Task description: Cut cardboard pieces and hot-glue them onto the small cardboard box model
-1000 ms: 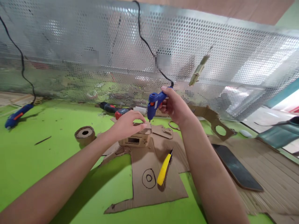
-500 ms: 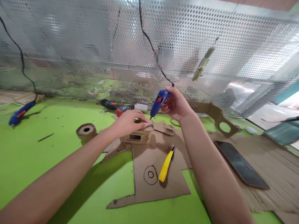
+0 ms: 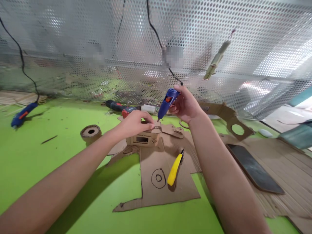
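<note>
My right hand (image 3: 187,105) is wrapped around a blue hot glue gun (image 3: 165,105), tilted with its nozzle pointing down. The nozzle tip meets or nearly meets the top of a small cardboard box (image 3: 149,143); I cannot tell which. This box has a rectangular window and small knobs on its front. From the left, my left hand (image 3: 137,123) lies over the box, thumb and fingers closed on its top edge beside the nozzle. Under the box lies a flat cardboard sheet (image 3: 170,194) with two drawn circles. A yellow utility knife (image 3: 175,170) rests on that sheet.
A cardboard ring (image 3: 85,132) and a second blue glue gun (image 3: 24,114) are on the left of the green table (image 3: 58,156). Behind the box lies a power drill (image 3: 117,106). On the right are a dark phone (image 3: 254,169) and cut cardboard (image 3: 230,122). A perforated metal screen (image 3: 97,42) stands behind.
The camera view has shifted slightly. Both hands keep nearly the same place, with the glue gun's nozzle still at the top of the cardboard box.
</note>
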A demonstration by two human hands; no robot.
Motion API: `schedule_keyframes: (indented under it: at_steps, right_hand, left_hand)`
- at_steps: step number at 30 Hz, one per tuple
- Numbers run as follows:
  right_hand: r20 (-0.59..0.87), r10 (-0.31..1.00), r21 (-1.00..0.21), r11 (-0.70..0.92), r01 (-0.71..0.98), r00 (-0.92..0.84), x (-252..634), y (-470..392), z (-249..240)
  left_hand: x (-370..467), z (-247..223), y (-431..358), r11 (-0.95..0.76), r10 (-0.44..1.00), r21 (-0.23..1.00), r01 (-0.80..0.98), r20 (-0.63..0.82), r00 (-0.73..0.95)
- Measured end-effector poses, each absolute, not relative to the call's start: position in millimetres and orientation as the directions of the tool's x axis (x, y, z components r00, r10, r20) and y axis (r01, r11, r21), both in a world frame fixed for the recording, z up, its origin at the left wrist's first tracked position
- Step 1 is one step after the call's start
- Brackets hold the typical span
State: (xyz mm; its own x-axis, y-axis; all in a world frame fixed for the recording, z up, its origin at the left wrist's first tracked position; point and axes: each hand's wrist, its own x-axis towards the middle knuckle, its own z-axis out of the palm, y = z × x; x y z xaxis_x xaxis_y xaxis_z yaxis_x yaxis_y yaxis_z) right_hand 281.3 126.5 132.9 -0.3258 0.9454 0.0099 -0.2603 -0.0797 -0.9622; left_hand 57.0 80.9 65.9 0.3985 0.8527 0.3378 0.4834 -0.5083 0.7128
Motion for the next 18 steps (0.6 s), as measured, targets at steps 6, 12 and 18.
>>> schedule_keyframes:
  at_steps: [6, 12, 18]
  right_hand:
    - [0.024, 0.936, -0.968, -0.066, -0.240, -0.352, 286.1, 131.7, 128.2]
    - [0.009, 0.924, -0.973, -0.080, -0.217, -0.382, 288.5, 135.3, 124.5]
    - [0.000, 0.927, -0.966, -0.098, -0.240, -0.375, 283.4, 132.1, 123.6]
  left_hand:
    - [56.8, 66.7, 82.5, -0.474, 0.872, 0.733, 0.488, 0.310, 0.379]
    - [56.9, 67.5, 82.4, -0.507, 0.854, 0.706, 0.495, 0.336, 0.396]
    - [57.7, 67.4, 82.1, -0.501, 0.862, 0.687, 0.526, 0.343, 0.373]
